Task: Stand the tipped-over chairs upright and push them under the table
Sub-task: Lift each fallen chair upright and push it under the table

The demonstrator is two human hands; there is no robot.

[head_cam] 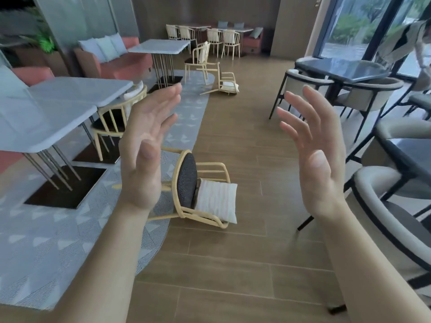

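Left hand (pixel 145 145) and right hand (pixel 312 150) are both raised w/ palms facing each other, fingers spread, holding nothing and touching nothing. Between and beyond them lies the landmark: the near tipped-over chair, a pale-yellow metal-frame armchair w/ a dark round seat pad (pixel 186 180), on its side at the edge of the grey patterned rug (pixel 46 241). Its seat pad stands vertical, legs point toward the rug, and a white striped cushion (pixel 218 199) rests against the frame on the wooden-floor side.

Left of that chair stands the grey-topped table w/ thin metal legs (pixel 46 117); a matching upright chair (pixel 114 120) is tucked at its far side. Well beyond the near chair, a second tipped-over pale-yellow chair (pixel 224 82) lies on the floor by another grey table (pixel 161 46), just beside an upright one (pixel 198 59).

Step in hand, as I judge it: approach, nothing grasped yet. Next move prob needs both hands down on the near chair's frame, backrest rail and armrest, then rotate it onto its legs w/o the loose cushion sliding off, then push it left under the table.
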